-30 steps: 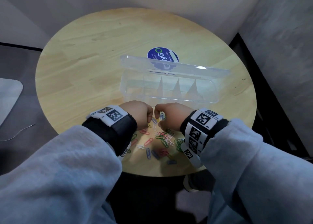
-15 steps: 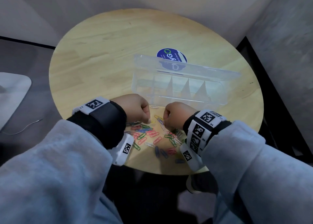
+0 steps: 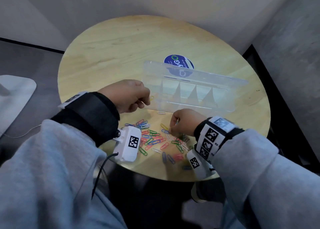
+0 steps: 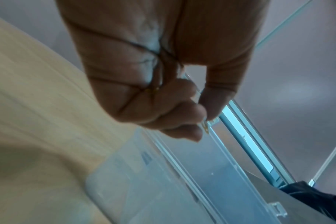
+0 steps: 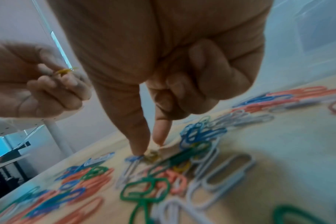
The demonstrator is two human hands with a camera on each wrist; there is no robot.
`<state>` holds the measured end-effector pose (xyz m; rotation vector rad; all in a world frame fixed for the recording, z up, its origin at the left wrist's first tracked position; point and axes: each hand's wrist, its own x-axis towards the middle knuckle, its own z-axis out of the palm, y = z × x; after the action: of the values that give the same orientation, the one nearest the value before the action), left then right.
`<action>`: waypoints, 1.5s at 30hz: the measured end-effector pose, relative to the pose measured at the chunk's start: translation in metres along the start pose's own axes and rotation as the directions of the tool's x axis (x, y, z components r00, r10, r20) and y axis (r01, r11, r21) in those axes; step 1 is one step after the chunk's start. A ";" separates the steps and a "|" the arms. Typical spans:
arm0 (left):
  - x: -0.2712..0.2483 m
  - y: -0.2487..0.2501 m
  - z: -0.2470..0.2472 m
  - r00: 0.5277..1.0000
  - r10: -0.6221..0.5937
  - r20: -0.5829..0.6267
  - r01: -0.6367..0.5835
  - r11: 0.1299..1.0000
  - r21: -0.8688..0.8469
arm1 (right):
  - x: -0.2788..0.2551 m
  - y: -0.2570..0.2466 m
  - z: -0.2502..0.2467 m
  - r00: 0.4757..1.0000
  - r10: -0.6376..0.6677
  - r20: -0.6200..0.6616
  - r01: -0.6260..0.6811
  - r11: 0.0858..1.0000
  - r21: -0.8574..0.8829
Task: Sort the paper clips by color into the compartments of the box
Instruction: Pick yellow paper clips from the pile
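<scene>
A clear plastic box [image 3: 190, 107] with several compartments stands on the round table, its lid raised behind. My left hand [image 3: 149, 99] is lifted beside the box's left end and pinches a yellow paper clip [image 3: 151, 97], which also shows in the left wrist view [image 4: 206, 128]. A pile of coloured paper clips [image 3: 155, 138] lies in front of the box. My right hand [image 3: 170, 129] points down into the pile. Its thumb and forefinger tips close on another yellow clip [image 5: 152, 156], with the other fingers curled.
The wooden table [image 3: 112, 47] carries a blue round sticker [image 3: 178, 62] behind the box. One white clip [image 3: 161, 112] lies alone by the box's front wall. Some clips lie close to the table's near edge [image 3: 187, 167]. Grey walls stand behind and to the right.
My left hand rose from the pile to the box's left end with a yellow clip. My right hand stayed at the pile and lowered thumb and forefinger onto it.
</scene>
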<state>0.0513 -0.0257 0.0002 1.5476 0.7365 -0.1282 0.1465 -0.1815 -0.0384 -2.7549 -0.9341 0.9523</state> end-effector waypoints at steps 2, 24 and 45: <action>0.000 0.001 -0.003 0.999 0.012 -0.031 -0.015 0.996 -0.087 | -0.001 -0.004 0.003 0.999 -0.018 0.033 0.020 0.998 -0.062; 0.005 0.002 -0.013 0.997 -0.069 -0.045 0.036 0.860 -0.509 | -0.004 0.005 -0.009 0.975 0.028 0.221 -0.174 0.715 0.677; 0.010 0.006 -0.002 1.000 -0.006 -0.028 -0.009 0.863 -0.505 | 0.008 -0.024 0.001 0.992 -0.046 0.118 0.061 0.990 -0.129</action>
<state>0.0618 -0.0201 0.0006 1.0463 0.7214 0.0866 0.1378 -0.1577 -0.0372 -2.7907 -1.1223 1.0883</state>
